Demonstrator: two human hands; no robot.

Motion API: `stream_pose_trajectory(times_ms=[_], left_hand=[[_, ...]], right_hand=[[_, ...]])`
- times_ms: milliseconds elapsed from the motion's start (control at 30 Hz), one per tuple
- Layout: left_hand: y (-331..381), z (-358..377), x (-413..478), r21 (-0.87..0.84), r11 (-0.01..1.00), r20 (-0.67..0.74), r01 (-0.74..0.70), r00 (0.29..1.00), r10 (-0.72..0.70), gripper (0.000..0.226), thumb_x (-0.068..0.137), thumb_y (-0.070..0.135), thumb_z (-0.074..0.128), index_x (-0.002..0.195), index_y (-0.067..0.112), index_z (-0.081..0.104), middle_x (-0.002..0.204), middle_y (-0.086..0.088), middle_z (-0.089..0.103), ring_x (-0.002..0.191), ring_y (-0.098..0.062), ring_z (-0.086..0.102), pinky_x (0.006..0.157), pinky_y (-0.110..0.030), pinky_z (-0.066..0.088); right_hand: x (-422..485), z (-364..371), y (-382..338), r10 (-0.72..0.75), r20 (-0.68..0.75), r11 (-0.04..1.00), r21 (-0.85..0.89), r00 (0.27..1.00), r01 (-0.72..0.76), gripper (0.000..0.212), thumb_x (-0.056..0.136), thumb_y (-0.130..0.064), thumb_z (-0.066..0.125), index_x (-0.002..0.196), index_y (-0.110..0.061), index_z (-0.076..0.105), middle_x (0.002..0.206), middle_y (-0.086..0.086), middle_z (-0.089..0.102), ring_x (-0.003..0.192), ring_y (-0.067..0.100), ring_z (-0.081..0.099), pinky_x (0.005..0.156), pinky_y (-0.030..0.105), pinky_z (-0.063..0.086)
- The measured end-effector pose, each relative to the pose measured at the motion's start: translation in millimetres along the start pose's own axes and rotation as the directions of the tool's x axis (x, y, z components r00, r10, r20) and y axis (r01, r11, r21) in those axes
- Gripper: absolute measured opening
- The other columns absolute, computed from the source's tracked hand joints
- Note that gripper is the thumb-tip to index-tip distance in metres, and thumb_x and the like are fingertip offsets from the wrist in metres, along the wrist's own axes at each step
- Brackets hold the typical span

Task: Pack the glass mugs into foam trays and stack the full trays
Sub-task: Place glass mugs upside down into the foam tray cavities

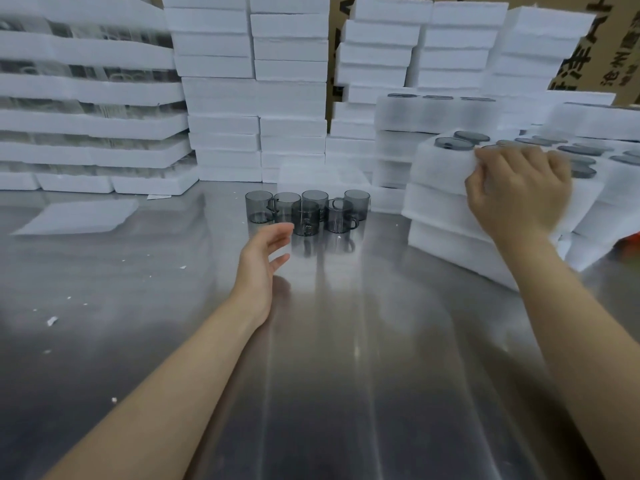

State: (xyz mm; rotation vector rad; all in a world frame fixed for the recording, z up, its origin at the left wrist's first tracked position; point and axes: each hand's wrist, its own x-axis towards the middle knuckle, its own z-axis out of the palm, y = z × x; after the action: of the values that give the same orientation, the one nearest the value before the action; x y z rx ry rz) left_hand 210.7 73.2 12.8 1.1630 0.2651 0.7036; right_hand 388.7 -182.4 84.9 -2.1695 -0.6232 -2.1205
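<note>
Gripping the full foam tray [440, 168] atop the right stack [446, 237], the right hand [519, 188] seems nearly done there; the empty, released left hand [265, 261] hovers by six unpacked glass mugs [306, 218] on the surface [346, 341].

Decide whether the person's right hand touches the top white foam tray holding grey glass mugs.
Touching. Head view: the right hand grips the top white foam tray at its edge.

Glass mugs [306, 216], loose: six
Hands: two, left hand [266, 258], right hand [519, 188]
Flat foam sheet [79, 216]: one
Foam trays [440, 174]: stacks beyond counting
</note>
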Motion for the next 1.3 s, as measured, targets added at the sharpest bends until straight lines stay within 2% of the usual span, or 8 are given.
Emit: stream_pose_trajectory(times_ms=[200, 300, 400, 533, 700, 900, 1000, 1300], left_hand=[[-11, 2, 4, 0.231, 0.972, 0.074, -0.041, 0.997, 0.025, 0.030, 0.095, 0.012, 0.043, 0.081, 0.021, 0.068, 0.093, 0.008, 0.066, 0.094, -0.007, 0.058, 0.090, -0.030, 0.043], [-13, 4, 3, 0.419, 0.902, 0.094, -0.099, 0.993, 0.065, 0.030, 0.093, 0.009, 0.045, 0.079, 0.027, 0.065, 0.098, 0.008, 0.066, 0.094, -0.006, 0.057, 0.088, -0.027, 0.044], [-19, 1, 3, 0.672, 0.682, 0.144, -0.288, 0.954, 0.262, 0.030, 0.086, 0.002, 0.048, 0.080, 0.030, 0.059, 0.100, 0.009, 0.063, 0.081, -0.002, 0.055, 0.074, -0.022, 0.043], [-21, -6, 8, 0.754, 0.540, 0.205, -0.375, 0.915, 0.349, 0.026, 0.081, 0.002, 0.046, 0.084, 0.023, 0.061, 0.099, 0.009, 0.059, 0.091, -0.008, 0.053, 0.074, -0.032, 0.047], [-23, -6, 6, 0.815, 0.386, 0.290, -0.432, 0.882, 0.372, 0.026, 0.077, 0.012, 0.039, 0.086, 0.022, 0.061, 0.098, 0.015, 0.055, 0.091, -0.006, 0.047, 0.067, -0.028, 0.039], [-24, -6, 7, 0.815, 0.406, 0.282, -0.415, 0.894, 0.348, 0.027, 0.075, 0.017, 0.036, 0.083, 0.023, 0.061, 0.093, 0.017, 0.052, 0.083, -0.004, 0.046, 0.064, -0.024, 0.037], [-24, -6, 7, 0.803, 0.437, 0.267, -0.404, 0.901, 0.342, 0.027, 0.075, 0.016, 0.037, 0.082, 0.022, 0.062, 0.090, 0.018, 0.052, 0.080, -0.005, 0.046, 0.064, -0.024, 0.036], [-20, -9, 12, 0.642, 0.724, -0.043, -0.252, 0.931, 0.362, 0.032, 0.084, 0.000, 0.046, 0.086, 0.028, 0.059, 0.101, 0.005, 0.059, 0.086, -0.007, 0.055, 0.080, -0.030, 0.046]], right_hand=[[19, -6, -27, 0.064, -0.171, 0.942, 0.335, 0.983, -0.003, 0.029, 0.070, 0.002, 0.054, 0.086, -0.014, 0.072, 0.089, 0.003, 0.070, 0.083, 0.031, 0.061, 0.077, 0.037, 0.038], [32, -5, -74, 0.018, 0.112, 0.784, 0.616, 0.994, -0.084, 0.024, 0.077, -0.004, 0.048, 0.085, -0.011, 0.070, 0.085, 0.006, 0.066, 0.078, 0.027, 0.060, 0.066, 0.035, 0.042], [35, 27, -122, -0.032, 0.544, 0.674, 0.631, 0.839, -0.383, 0.030, 0.088, -0.009, 0.041, 0.097, -0.015, 0.069, 0.105, 0.003, 0.062, 0.094, 0.020, 0.057, 0.076, 0.029, 0.041], [41, 89, -159, -0.233, 0.807, 0.788, 0.484, 0.542, -0.381, 0.035, 0.099, -0.012, 0.038, 0.129, -0.013, 0.056, 0.135, 0.010, 0.049, 0.121, 0.029, 0.048, 0.098, 0.037, 0.041], [46, 138, -180, -0.300, 0.920, 0.843, 0.379, 0.252, -0.381, 0.045, 0.102, -0.033, 0.031, 0.134, -0.005, 0.047, 0.140, 0.017, 0.046, 0.127, 0.034, 0.041, 0.102, 0.040, 0.035], [36, 160, -192, -0.285, 0.947, 0.854, 0.322, 0.152, -0.409, 0.074, 0.096, -0.061, 0.011, 0.139, -0.011, 0.043, 0.146, 0.015, 0.040, 0.133, 0.034, 0.037, 0.107, 0.046, 0.028], [31, 165, -195, -0.232, 0.950, 0.888, 0.294, 0.208, -0.353, 0.072, 0.095, -0.062, 0.013, 0.136, -0.011, 0.043, 0.140, 0.022, 0.042, 0.127, 0.040, 0.039, 0.105, 0.049, 0.033], [57, 82, -191, -0.232, 0.514, 0.728, 0.655, 0.826, -0.203, 0.026, 0.093, -0.013, 0.048, 0.104, -0.015, 0.071, 0.132, -0.003, 0.052, 0.122, 0.032, 0.038, 0.089, 0.037, 0.041]])
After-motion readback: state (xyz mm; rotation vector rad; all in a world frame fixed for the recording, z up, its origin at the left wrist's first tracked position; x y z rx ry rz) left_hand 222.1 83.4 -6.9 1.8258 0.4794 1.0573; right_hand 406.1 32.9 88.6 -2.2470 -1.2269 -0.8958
